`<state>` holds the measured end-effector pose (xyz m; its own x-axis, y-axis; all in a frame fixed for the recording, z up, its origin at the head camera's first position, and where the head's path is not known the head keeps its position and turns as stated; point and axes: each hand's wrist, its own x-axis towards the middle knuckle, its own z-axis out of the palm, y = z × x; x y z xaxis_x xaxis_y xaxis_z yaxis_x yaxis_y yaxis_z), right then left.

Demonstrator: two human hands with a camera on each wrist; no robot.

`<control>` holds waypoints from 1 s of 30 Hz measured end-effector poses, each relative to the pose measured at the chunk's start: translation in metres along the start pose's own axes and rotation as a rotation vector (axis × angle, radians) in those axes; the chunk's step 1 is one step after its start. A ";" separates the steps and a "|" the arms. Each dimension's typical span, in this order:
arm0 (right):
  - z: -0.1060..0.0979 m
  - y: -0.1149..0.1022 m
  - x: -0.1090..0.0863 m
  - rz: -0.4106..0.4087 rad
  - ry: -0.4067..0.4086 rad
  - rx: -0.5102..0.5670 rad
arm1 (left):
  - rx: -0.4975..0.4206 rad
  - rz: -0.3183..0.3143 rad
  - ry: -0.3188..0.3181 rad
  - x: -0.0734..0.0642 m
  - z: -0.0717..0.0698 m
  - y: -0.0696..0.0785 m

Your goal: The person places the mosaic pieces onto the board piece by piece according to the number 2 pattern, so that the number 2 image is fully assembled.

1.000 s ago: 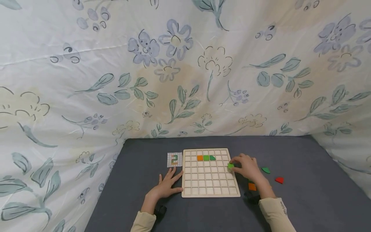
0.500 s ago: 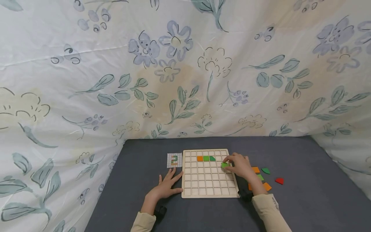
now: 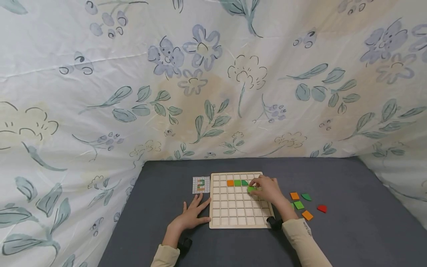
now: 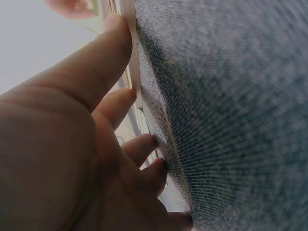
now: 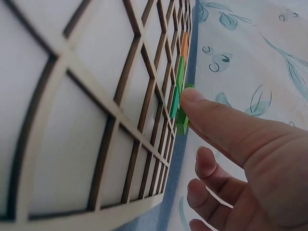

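My right hand (image 3: 268,190) pinches a light green square tile (image 3: 251,189) between thumb and fingers, over the upper right part of the wooden grid board (image 3: 241,211). In the right wrist view the pinched tile (image 5: 182,118) shows at the thumb tip, close over the grid. One row of the board holds an orange square (image 3: 230,183), a green square (image 3: 237,182) and a dark green quarter-round tile (image 3: 244,182). My left hand (image 3: 191,215) lies with fingers spread at the board's left edge; its thumb (image 4: 113,45) touches that edge in the left wrist view.
A small pattern card (image 3: 201,185) lies left of the board. To the right, loose tiles are scattered on the dark grey tabletop (image 3: 350,233): orange ones (image 3: 294,195), a green square (image 3: 298,205), a dark green quarter-round (image 3: 306,197) and a red piece (image 3: 321,208). Floral cloth (image 3: 213,111) hangs behind.
My right hand has carried the green tile leftward, from the board's right edge to just below the dark green quarter-round. More loose tiles now show behind the forearm. The left hand stays put.
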<state>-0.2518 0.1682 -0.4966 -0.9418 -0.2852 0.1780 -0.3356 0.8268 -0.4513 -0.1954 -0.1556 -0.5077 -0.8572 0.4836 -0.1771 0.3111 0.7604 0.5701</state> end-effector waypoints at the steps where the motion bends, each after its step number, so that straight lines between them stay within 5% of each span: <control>1: 0.000 -0.001 0.001 -0.002 0.000 -0.002 | 0.000 0.001 0.000 0.000 0.000 0.000; 30: 0.015 -0.010 0.018 0.033 -0.039 -0.048 | -0.007 0.003 0.001 0.000 -0.002 0.000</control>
<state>-0.2657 0.1475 -0.5018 -0.9528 -0.2749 0.1289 -0.3036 0.8580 -0.4143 -0.1962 -0.1563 -0.5062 -0.8568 0.4851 -0.1748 0.3104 0.7560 0.5763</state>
